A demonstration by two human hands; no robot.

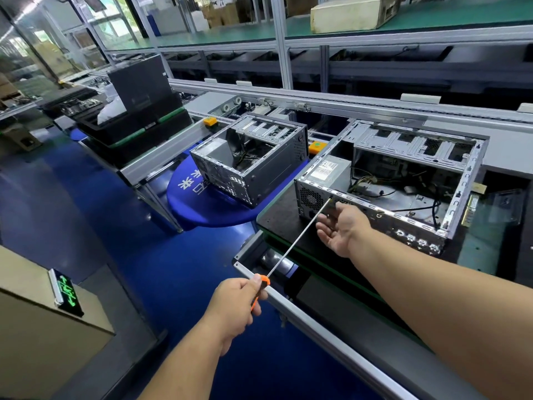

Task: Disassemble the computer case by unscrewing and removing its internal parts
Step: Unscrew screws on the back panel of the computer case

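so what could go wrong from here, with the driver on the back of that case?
1. The left hand grips the long screwdriver only at its handle, far from the tip at the case rear by the power supply. The tip may slip off the screw.
2. The right hand is open beside the shaft, just below the tip, so a slip could jab it.
3. A freed screw could drop to the floor.

Single wide-angle head-worn view, looking forward and down from standing height, both forearms reaching in from the bottom edge, open computer case (386,180) on the worktop (277,209) at arm's length, right of centre, conveyor line receding behind.
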